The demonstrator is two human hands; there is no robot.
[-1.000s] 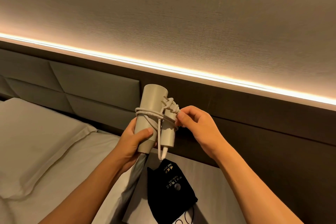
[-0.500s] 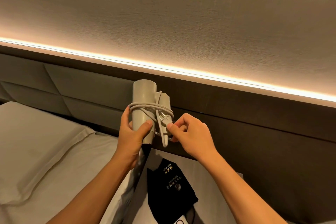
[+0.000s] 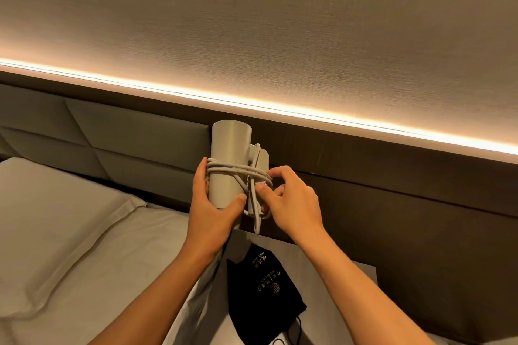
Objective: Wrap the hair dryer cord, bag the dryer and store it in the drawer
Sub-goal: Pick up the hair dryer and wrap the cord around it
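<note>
A beige hair dryer (image 3: 229, 148) is held upright in the air in front of the dark headboard. My left hand (image 3: 213, 204) grips the lower part of its barrel. The beige cord (image 3: 238, 169) is wound several times around barrel and folded handle. My right hand (image 3: 291, 199) pinches the cord's end at the loops beside the handle; the plug is mostly hidden by its fingers. A short cord loop hangs below the dryer. A black drawstring bag (image 3: 263, 297) with gold print lies flat on the nightstand below my hands.
The grey nightstand top (image 3: 336, 302) sits beside a bed with white sheets and a pillow (image 3: 56, 218). A padded headboard panel (image 3: 134, 143) and a dark wall panel (image 3: 406, 204) stand behind, with a light strip above. No drawer is in view.
The plug end, held up at the right of the dryer a second ago, has been brought down into the cord loops. Both hands and the dryer shifted slightly left and lower in view.
</note>
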